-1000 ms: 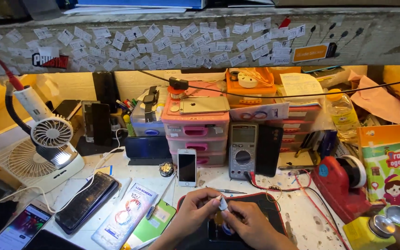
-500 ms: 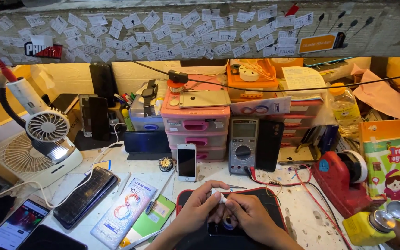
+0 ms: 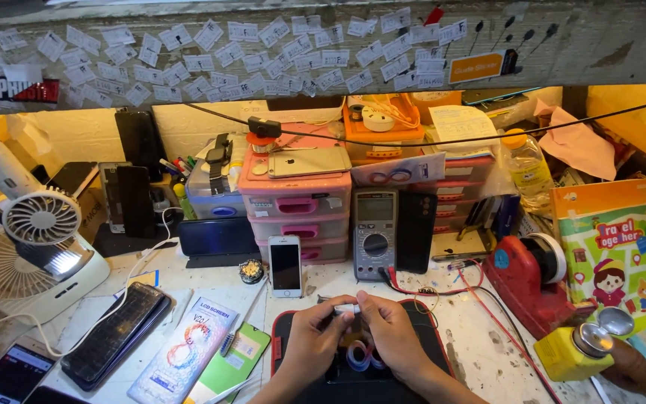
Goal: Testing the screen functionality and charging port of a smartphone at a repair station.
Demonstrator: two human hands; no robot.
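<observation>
1. Left hand (image 3: pixel 314 340) and right hand (image 3: pixel 392 335) meet at the bench's front edge, over a black mat (image 3: pixel 431 329) with a red rim.
2. Both pinch a small white part (image 3: pixel 348 308) between thumb and fingertips; fingers closed tight on it, left at its left end, right at its right end. Part is held up off the mat; can't tell what it is.
3. Below the hands a phone (image 3: pixel 358 355) with a colourful screen lies on the mat, partly hidden by them.
4. White phone (image 3: pixel 286 265) stands upright just behind the hands, leaning on pink drawers (image 3: pixel 295 206).
5. Grey multimeter (image 3: pixel 374 233) right of it; its red lead (image 3: pixel 443 288) runs across the bench to the mat's far edge.
6. Red tape dispenser (image 3: pixel 526 280) toward the right edge, yellow bottle (image 3: pixel 573 352) at the front right corner.
7. White fan (image 3: pixel 39 224) at the left edge; dark phone (image 3: pixel 114 333) and a flat box (image 3: pixel 185 352) at front left.
</observation>
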